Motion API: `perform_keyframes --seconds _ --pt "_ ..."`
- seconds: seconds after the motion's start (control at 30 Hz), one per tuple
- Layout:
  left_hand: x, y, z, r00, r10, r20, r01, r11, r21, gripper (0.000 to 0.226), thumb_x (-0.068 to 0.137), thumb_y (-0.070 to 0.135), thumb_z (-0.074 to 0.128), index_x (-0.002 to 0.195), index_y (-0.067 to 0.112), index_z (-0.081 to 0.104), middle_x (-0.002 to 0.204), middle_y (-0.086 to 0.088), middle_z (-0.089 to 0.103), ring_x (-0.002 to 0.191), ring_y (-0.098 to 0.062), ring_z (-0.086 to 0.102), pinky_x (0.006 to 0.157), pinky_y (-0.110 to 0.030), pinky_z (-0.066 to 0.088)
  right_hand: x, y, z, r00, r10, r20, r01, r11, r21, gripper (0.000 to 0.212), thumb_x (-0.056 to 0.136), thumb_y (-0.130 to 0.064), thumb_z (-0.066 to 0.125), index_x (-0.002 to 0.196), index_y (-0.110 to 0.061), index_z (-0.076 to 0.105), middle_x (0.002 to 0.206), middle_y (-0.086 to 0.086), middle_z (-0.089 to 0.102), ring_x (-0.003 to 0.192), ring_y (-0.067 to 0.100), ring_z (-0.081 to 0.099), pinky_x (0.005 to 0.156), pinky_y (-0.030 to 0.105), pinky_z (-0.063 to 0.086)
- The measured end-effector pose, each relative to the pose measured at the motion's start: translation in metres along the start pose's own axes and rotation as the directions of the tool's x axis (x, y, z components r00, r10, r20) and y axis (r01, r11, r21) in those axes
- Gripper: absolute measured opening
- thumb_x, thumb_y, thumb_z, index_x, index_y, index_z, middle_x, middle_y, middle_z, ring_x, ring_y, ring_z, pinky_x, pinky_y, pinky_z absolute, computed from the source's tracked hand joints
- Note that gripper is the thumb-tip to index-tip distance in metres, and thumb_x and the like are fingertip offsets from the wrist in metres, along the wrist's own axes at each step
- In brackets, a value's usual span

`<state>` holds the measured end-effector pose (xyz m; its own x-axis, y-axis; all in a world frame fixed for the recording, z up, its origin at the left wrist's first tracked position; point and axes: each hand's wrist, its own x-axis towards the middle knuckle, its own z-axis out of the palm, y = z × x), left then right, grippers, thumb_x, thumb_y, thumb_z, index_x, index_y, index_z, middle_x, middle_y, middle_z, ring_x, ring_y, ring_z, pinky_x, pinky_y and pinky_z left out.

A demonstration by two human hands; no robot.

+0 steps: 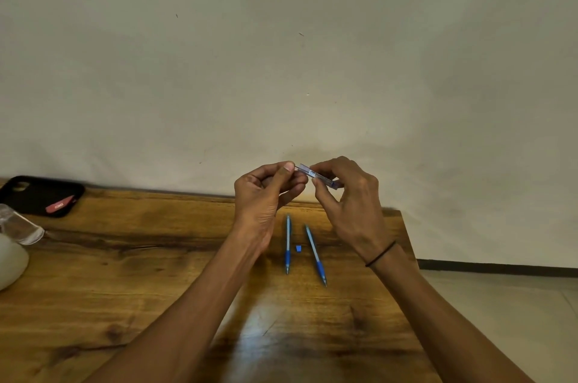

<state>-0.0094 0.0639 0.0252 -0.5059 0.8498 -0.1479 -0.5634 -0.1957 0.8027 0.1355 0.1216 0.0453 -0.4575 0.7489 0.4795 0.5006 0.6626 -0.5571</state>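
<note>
The small clear plastic case with a blue end [316,175] is in the air above the brown wooden table [125,273]. Its long axis slopes down to the right, with the blue end at the right. The right hand [347,204] pinches its middle, and the left hand [266,195], just beside its clear end, pinches a thin dark lead [296,167] sticking out there.

Left pen [287,245], right pen [316,254], blue cap [298,248] obstruct; nearer tabletop [125,304] open.
</note>
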Motion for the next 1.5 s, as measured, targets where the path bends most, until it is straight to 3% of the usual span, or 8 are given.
perform_keyframes --seconds 0.33,0.67,1.0,1.5 --pt "0.002 0.002 -0.004 0.998 0.027 0.065 -0.03 0.998 0.055 0.022 0.086 0.019 0.076 0.104 0.007 0.078 0.095 -0.019 0.081 0.088 -0.027 0.081 0.072 -0.027 0.064 -0.002 0.003 0.002 0.999 0.003 -0.036 -0.002 1.0 0.03 0.016 0.096 -0.012 0.07 0.112 -0.014 0.073 0.104 0.001 0.073 0.094 0.012 0.065 0.08 0.035 0.06" --pt "0.004 0.002 -0.005 0.997 0.028 0.073 -0.033 0.997 0.064 0.022 0.087 0.021 0.076 0.104 0.009 0.077 0.095 -0.018 0.081 0.089 -0.027 0.081 0.072 -0.027 0.065 -0.003 0.005 0.005 0.999 0.026 -0.038 -0.025 0.999 0.049 0.016 0.097 -0.016 0.069 0.113 -0.017 0.073 0.105 -0.001 0.073 0.095 0.012 0.065 0.081 0.04 0.06" --pt "0.004 0.006 -0.003 0.987 0.099 0.129 -0.128 0.962 0.242 0.015 0.097 0.016 0.068 0.109 0.009 0.073 0.094 -0.01 0.082 0.09 -0.026 0.081 0.074 -0.028 0.065 -0.006 0.005 0.01 0.993 0.107 -0.049 -0.101 0.988 0.116 0.013 0.097 -0.015 0.069 0.11 -0.017 0.072 0.103 -0.003 0.074 0.093 0.006 0.065 0.08 0.01 0.051" --pt "0.006 0.008 -0.004 0.983 0.101 0.151 -0.158 0.883 0.442 0.016 0.107 0.022 0.056 0.117 0.013 0.063 0.089 -0.007 0.081 0.085 -0.024 0.081 0.074 -0.032 0.066 -0.01 0.011 0.017 0.986 0.16 -0.042 -0.155 0.983 0.1 0.012 0.096 -0.013 0.07 0.107 -0.018 0.071 0.099 -0.007 0.072 0.087 0.007 0.063 0.078 0.025 0.059"
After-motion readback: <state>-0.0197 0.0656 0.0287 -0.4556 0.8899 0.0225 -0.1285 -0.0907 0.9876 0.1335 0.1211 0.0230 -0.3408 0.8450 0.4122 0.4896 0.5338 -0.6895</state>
